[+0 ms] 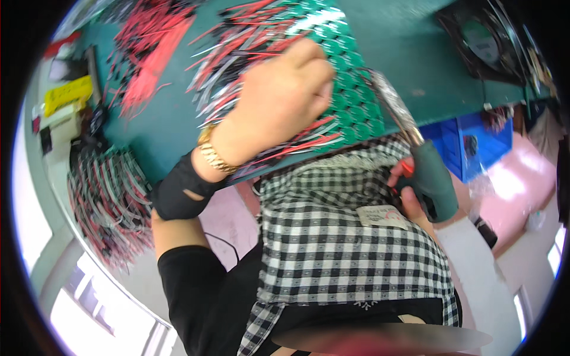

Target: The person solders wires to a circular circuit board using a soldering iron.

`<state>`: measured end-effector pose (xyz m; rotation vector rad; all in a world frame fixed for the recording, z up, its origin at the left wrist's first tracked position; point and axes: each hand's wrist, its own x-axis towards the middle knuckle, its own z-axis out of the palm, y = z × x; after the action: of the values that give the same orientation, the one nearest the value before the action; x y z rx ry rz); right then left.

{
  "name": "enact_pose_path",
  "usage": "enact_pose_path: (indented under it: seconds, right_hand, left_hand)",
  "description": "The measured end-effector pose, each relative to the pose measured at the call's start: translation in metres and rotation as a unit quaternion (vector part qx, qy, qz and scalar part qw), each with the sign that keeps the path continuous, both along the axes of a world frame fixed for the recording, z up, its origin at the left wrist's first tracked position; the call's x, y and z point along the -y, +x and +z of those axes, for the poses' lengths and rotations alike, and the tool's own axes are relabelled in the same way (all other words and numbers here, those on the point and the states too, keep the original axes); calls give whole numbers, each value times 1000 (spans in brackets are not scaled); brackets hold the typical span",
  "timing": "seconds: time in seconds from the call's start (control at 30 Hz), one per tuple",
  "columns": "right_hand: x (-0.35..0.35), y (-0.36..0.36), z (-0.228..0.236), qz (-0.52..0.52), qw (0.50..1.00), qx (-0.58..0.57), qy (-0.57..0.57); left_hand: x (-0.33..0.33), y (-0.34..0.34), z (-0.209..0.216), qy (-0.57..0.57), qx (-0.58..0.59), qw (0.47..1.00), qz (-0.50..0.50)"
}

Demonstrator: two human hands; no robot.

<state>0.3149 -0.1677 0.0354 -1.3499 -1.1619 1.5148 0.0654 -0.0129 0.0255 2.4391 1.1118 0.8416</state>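
Observation:
My left hand (288, 98), with a gold bracelet and a black sleeve at the wrist, reaches over a panel of green circuit boards (356, 110). Its fingers curl closed at the panel; what they pinch, if anything, is hidden. Red, black and white wires (222, 80) fan out leftward from the panel, partly under this hand. On the right, my right hand (409, 202) grips a soldering gun (430, 181) with a dark green body and a red trigger. Its silvery barrel (395, 104) points up and left, the thin tip close to the panel's right edge.
Another bundle of red and black wires (148, 68) lies on the green table (409, 35) at the far left. More wires (110, 202) hang in a bunch at left. A black fan (484, 41) stands far right, above a blue bin (469, 142). A checkered apron (350, 255) covers my lap.

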Motion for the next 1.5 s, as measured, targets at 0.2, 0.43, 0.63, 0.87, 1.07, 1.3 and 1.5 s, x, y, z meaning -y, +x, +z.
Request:
enact_pose_path:
  seconds: [0.2, 0.43, 0.63, 0.87, 1.07, 1.3, 1.5]
  right_hand:
    - [4, 4, -1, -27, 999, -4, 37]
    - [5, 1, -11, -77, 996, 0, 36]
    - [7, -2, -3, -90, 996, 1, 30]
    - [10, 5, -15, -60, 997, -15, 48]
    - [13, 5, -21, -51, 995, -35, 78]
    - [10, 11, -27, -48, 989, -42, 132]
    - [5, 22, -33, -113, 974, -63, 184]
  left_hand:
    - [-11, -18, 21, -30, -57, 997, -40]
    - [-85, -154, 12, 72, -354, 860, 361]
    - [-102, -173, 1, 64, -269, 894, 351]
    - [-99, -170, 0, 29, -245, 919, 308]
    - [-100, -178, -6, 199, -283, 893, 289]
    - [-81, -106, 12, 294, -251, 889, 245]
    - [0, -7, 8, 268, -176, 946, 46]
